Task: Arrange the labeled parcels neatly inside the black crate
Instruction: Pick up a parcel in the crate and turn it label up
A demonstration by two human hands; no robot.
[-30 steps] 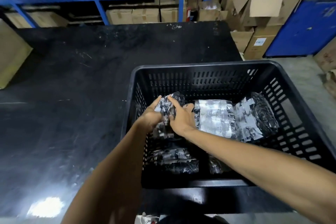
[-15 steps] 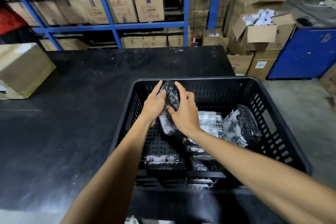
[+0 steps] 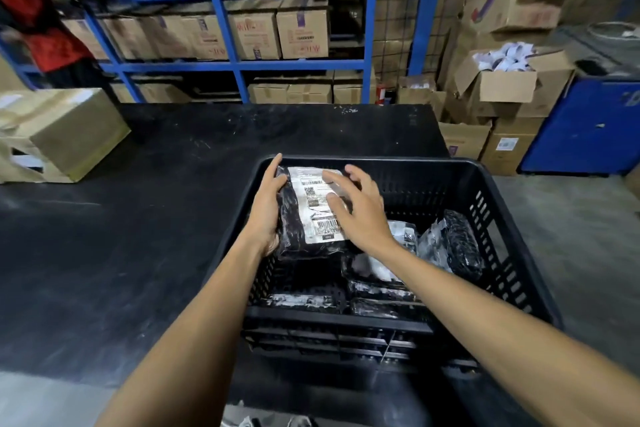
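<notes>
With several parcels (image 3: 377, 288) already in the black crate (image 3: 512, 218), your left hand (image 3: 266, 215) grips another parcel (image 3: 311, 208) at its far-left corner, right hand (image 3: 360, 211) fingers spread wide.

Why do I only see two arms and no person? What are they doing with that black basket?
The camera sits on the person's head and looks down, so you see only their own arms, just as they see them. There is no machine here, only bare hands.

The left hand grips the side of a parcel wrapped in black plastic, with a white label full of barcodes facing up. The right hand is spread open over that label, its fingers at its surface.

They hold it at the far left corner of the black crate, which stands on a black table. More wrapped parcels already lie inside. Behind are blue shelves with cardboard boxes.
</notes>
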